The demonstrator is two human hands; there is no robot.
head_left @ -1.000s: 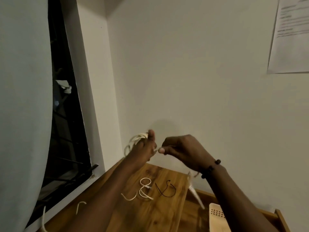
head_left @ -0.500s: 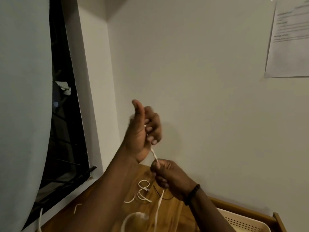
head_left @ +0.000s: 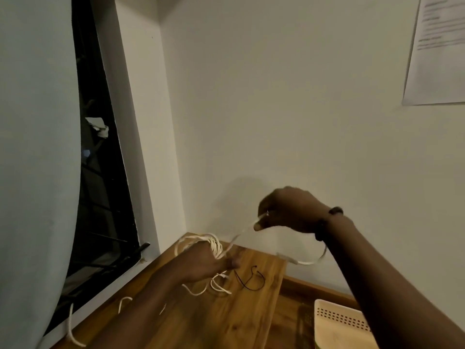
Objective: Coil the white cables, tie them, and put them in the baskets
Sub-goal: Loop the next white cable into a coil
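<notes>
Sitting nearest, low right: cream perforated basket [head_left: 338,321] on wooden table [head_left: 241,318]; loose white cable pieces [head_left: 219,285] and thin black wire [head_left: 250,280] lying on tabletop, just past left forearm; left hand [head_left: 203,263] low over table, fingers curled round coiled white cable [head_left: 201,244]; free end running up to right hand [head_left: 289,210], raised higher, fingertips pinching strand, tail looping under wrist; dark bracelet [head_left: 336,211] on right wrist; beyond, wall with paper sheet [head_left: 440,51] upper right; dark window [head_left: 100,172] left.

We're seeing dim, warm light; hand shadows falling on the wall [head_left: 302,109]; moving cable blurring; edges bending near it.
</notes>
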